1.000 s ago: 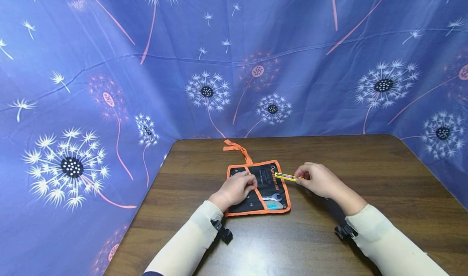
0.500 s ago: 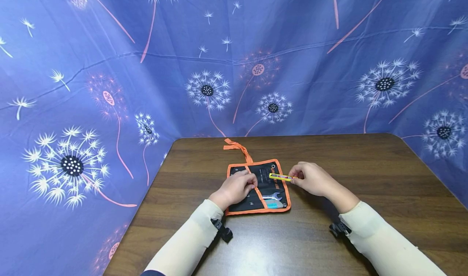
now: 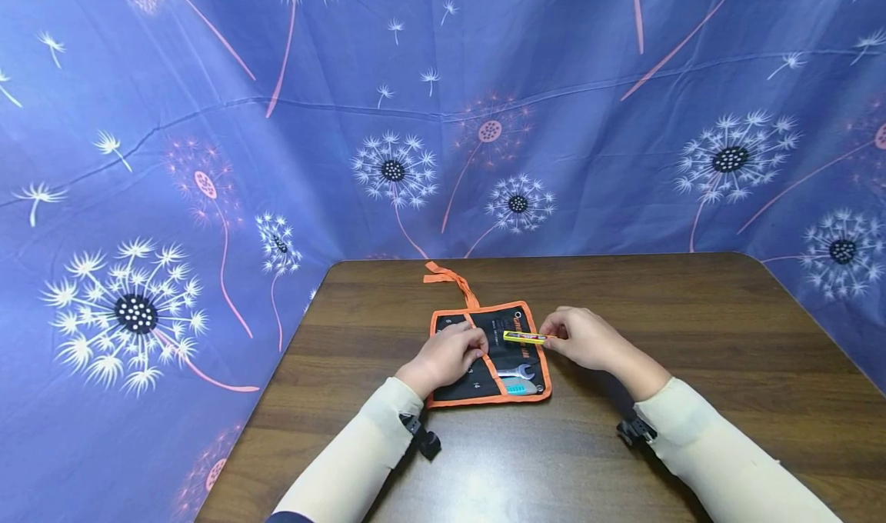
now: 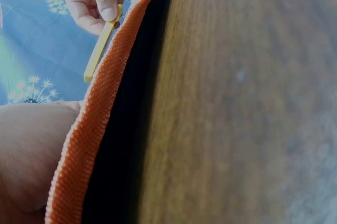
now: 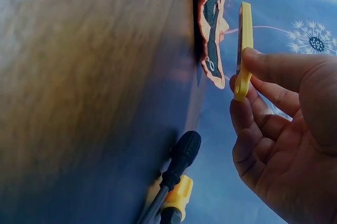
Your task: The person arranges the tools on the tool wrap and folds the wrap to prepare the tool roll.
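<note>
A black tool pouch with orange trim (image 3: 450, 394) lies unrolled on the table. My left hand (image 3: 450, 356) rests over its left part and pinches the orange pocket edge (image 3: 493, 371) between thumb and fingers. From that pocket show the jaw of a wrench (image 3: 517, 372) and a teal and grey tool (image 3: 521, 386) below it. Thumb and fingertips of my right hand (image 3: 588, 342) pinch one end of a slim yellow bar (image 3: 524, 338) with a printed label. The bar's free end points left over the pouch, towards my left hand; in the right wrist view a yellow bar (image 5: 246, 29) stands clear of the pouch.
An orange tie strap (image 3: 450, 277) trails from the pouch's far edge. In the right wrist view, a black-handled screwdriver (image 5: 185, 150) and a yellow and black handle (image 5: 179, 196) lie near my right wrist. A dandelion-print cloth (image 3: 443, 161) hangs behind the wooden table (image 3: 651, 284).
My right hand has moved left with the yellow bar, bringing it farther over the pouch. My left hand has stayed in place on the pocket edge.
</note>
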